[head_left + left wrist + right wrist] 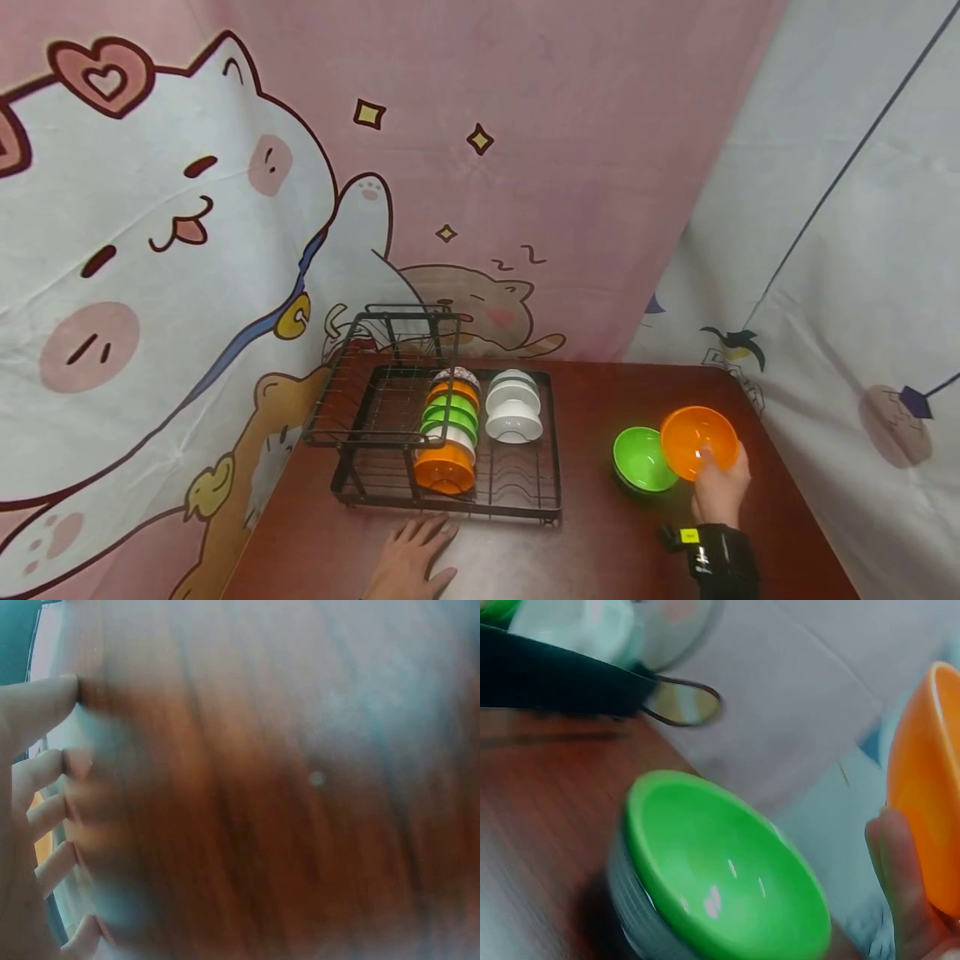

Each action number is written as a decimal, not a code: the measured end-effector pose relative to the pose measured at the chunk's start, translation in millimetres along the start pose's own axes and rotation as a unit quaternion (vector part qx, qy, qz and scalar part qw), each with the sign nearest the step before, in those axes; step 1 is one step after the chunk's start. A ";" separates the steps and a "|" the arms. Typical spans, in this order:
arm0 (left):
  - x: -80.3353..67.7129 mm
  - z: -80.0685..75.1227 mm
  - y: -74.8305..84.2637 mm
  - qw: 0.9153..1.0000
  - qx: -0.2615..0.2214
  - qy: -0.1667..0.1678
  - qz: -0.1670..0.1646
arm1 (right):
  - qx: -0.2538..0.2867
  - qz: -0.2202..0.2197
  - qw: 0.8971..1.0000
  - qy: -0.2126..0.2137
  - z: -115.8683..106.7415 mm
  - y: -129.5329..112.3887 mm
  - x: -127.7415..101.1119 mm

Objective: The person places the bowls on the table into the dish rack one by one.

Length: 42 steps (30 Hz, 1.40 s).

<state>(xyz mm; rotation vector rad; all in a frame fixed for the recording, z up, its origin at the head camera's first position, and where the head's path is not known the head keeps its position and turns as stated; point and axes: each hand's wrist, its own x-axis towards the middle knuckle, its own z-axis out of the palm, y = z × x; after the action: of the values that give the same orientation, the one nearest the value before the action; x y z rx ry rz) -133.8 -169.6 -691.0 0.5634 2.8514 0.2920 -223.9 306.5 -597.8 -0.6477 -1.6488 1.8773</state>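
Note:
My right hand [722, 492] pinches an orange bowl [697, 437], with the thumb inside the bowl. In the right wrist view the orange bowl [922, 787] is raised at the right edge. Just left of it, a green bowl [643, 458] stands on the table; the right wrist view shows this green bowl [727, 870] with a greyish lower part, perhaps another bowl beneath. My left hand [415, 557] rests on the table with fingers spread, just in front of the black dish rack [517, 510]. Its fingertips [56, 761] touch the tabletop in the left wrist view.
Inside the rack, a row of orange, green and white bowls [446, 471] leans on edge, with a second row of white bowls [513, 421] to its right. A raised wire shelf [352, 400] covers the rack's left side. Printed cloth [570, 167] hangs behind the table.

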 end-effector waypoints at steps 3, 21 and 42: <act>-0.9 0.1 -1.1 1.000 0.007 0.009 0.002 | -0.132 -0.076 0.987 -0.051 29.0 -6.7 -15.2; 26.2 -63.6 66.6 0.979 -0.051 0.168 0.100 | -0.217 -0.234 0.918 -0.236 110.3 -8.5 -83.5; 133.0 -122.6 116.6 0.907 -0.333 0.239 0.094 | -0.227 -0.236 0.881 -0.342 98.5 -20.3 -78.3</act>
<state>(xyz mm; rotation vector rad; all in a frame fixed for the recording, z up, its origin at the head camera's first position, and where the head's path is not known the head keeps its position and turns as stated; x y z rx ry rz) -243.8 -29.9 -569.7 0.6766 2.8277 1.5532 -231.5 183.5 -565.1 0.3124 -2.4520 1.4228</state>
